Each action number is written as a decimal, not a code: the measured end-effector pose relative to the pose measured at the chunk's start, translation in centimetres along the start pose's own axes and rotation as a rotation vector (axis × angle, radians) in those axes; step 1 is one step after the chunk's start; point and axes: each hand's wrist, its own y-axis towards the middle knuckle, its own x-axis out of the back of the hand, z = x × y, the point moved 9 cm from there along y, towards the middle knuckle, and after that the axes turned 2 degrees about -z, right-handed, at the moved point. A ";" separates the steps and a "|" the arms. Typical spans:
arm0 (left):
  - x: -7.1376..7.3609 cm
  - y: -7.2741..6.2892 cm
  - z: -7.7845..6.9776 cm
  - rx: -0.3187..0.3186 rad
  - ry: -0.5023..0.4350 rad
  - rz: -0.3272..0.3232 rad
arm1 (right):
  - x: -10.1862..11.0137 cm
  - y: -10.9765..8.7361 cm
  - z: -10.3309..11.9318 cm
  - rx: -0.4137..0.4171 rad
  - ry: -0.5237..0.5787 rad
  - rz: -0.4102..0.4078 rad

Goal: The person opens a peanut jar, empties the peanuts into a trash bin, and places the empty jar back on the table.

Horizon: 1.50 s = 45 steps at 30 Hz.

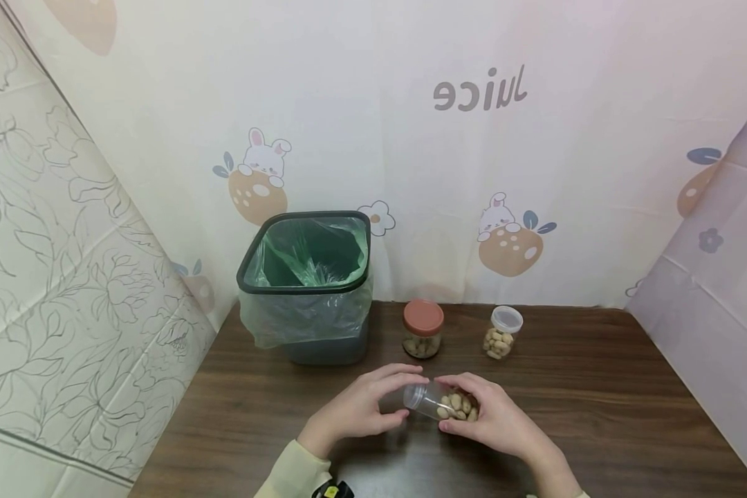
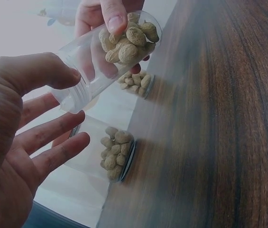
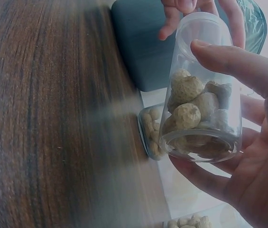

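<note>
My right hand (image 1: pixel 498 418) grips a clear plastic jar (image 1: pixel 431 402) of unshelled peanuts (image 3: pixel 189 102) round its bottom end, tilted above the table. The jar's translucent capped end (image 3: pixel 199 20) points toward my left hand (image 1: pixel 367 402). That hand is spread beside the cap, its fingers apart and fairly straight. In the left wrist view its thumb (image 2: pixel 53 71) overlaps the capped end, while the other fingers stand off below it. The peanuts lie gathered toward the jar's base, partly hidden by the right fingers.
Behind the hands stand a jar with a reddish lid (image 1: pixel 423 317) and a smaller jar with a white lid (image 1: pixel 507 319), both holding peanuts. A dark bin (image 1: pixel 330 351) lined with a green bag is at the back left. A patterned curtain (image 1: pixel 423 173) closes off the wooden table's (image 1: pixel 597 387) back.
</note>
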 end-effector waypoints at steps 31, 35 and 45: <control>0.0 0.1 0.1 0.030 0.008 -0.020 | 0.0 0.0 0.3 0.007 0.020 -0.001; -0.1 0.0 0.2 0.035 -0.004 -0.024 | 0.0 0.0 0.4 0.009 0.015 0.002; -0.1 -0.1 0.6 0.054 0.012 -0.028 | 0.1 -0.1 0.6 0.025 0.013 -0.003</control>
